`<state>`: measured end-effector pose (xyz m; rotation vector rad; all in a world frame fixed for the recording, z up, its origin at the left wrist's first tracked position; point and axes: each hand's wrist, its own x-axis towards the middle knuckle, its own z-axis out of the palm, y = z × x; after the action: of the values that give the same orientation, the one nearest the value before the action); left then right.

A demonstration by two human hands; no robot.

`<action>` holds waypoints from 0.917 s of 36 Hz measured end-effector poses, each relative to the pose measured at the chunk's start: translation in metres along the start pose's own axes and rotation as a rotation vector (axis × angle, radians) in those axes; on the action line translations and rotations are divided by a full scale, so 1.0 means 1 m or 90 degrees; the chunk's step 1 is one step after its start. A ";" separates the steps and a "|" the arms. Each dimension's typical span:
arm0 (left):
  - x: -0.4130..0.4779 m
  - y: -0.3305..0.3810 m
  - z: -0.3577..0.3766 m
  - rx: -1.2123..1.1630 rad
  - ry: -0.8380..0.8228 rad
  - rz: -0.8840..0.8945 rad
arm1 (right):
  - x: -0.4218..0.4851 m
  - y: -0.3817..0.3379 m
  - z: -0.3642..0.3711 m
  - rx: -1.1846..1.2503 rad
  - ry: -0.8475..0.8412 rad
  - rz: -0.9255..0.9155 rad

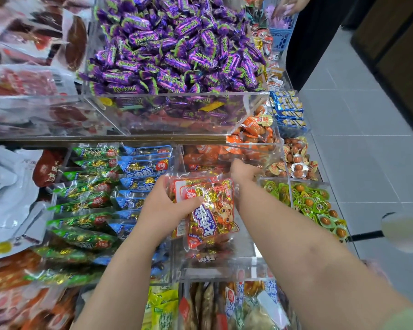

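1. My left hand (pixel 162 206) grips a red packet (pixel 215 210), with the thumb across its front and the fingers behind.
2. The packet stands tilted between both hands, over a clear bin (pixel 244 246).
3. On the packet I read "Beef Cubes" running sideways, beside large white Chinese characters and a cartoon animal face.
4. My right hand (pixel 242 171) sits at the packet's top right corner. Its fingers are hidden, so I cannot tell whether they pinch the packet or hang loose.
5. Beyond both hands is a heap of purple sweets (pixel 177 44) marked "Kpokaht".
6. Just left of my left hand lie blue packets (pixel 146 163), then green packets (pixel 86 198); their round red stickers are too small to read.
7. Orange packets (pixel 205 153) lie just beyond my right hand, and green egg packs (pixel 308 201) lie right of that forearm.
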<state>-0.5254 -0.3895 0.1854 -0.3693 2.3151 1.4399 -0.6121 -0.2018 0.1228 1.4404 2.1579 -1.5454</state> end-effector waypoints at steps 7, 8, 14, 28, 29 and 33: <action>-0.003 0.005 0.001 -0.036 -0.005 0.006 | -0.007 0.009 -0.038 0.232 -0.200 0.057; -0.003 0.005 0.000 -0.044 -0.006 -0.003 | -0.006 0.013 -0.044 0.192 -0.203 0.036; -0.011 0.017 -0.002 -0.130 -0.029 -0.007 | -0.076 0.026 -0.092 0.077 -0.317 -0.224; -0.051 0.006 0.013 -0.371 -0.034 -0.049 | -0.121 0.070 -0.094 0.485 -0.385 -0.029; -0.052 0.004 0.012 -0.387 -0.024 -0.057 | -0.120 0.073 -0.094 0.540 -0.384 0.009; -0.049 0.001 0.004 -0.411 0.041 -0.034 | -0.107 0.085 -0.090 0.764 -0.371 0.177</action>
<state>-0.4810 -0.3847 0.2068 -0.6526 1.8085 2.1470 -0.4555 -0.1952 0.1698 1.0959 0.5913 -2.7954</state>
